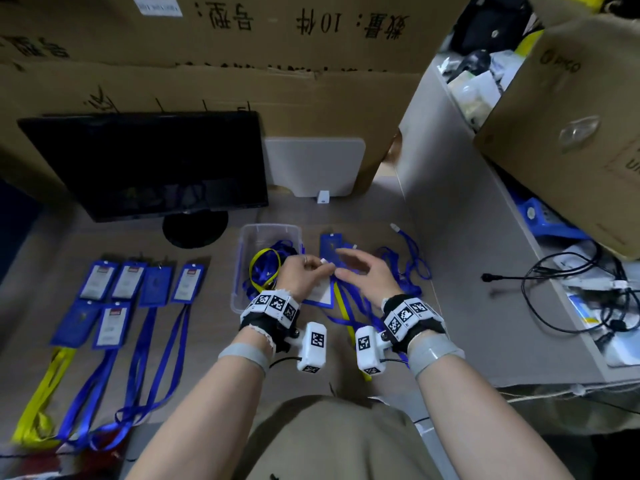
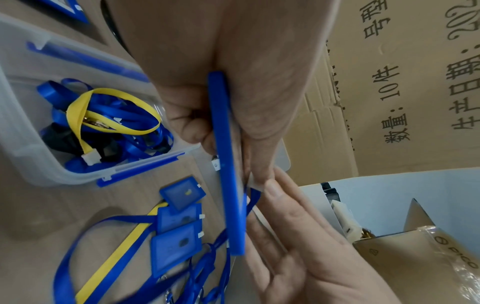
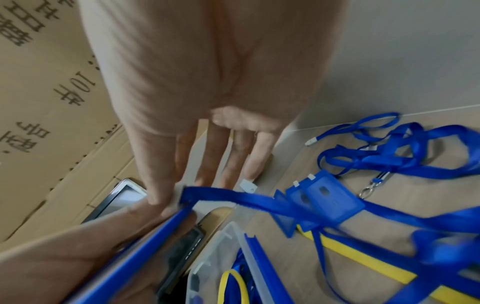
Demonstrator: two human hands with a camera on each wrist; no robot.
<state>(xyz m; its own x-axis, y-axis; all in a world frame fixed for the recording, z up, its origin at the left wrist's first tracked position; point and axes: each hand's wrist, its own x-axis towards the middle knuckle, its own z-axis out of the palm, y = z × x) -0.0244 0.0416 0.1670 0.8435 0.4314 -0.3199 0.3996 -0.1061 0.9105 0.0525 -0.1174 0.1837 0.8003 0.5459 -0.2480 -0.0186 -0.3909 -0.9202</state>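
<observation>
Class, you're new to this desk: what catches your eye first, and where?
At the centre, the left hand grips a blue badge holder while the right hand pinches its lanyard. Left of them lie badges in rows; a clear box of tangled lanyards sits by the left hand.

Hands (image 1: pixel 304 273) (image 1: pixel 369 277) on badge holder (image 1: pixel 320 293), lanyard (image 1: pixel 356 303)
</observation>
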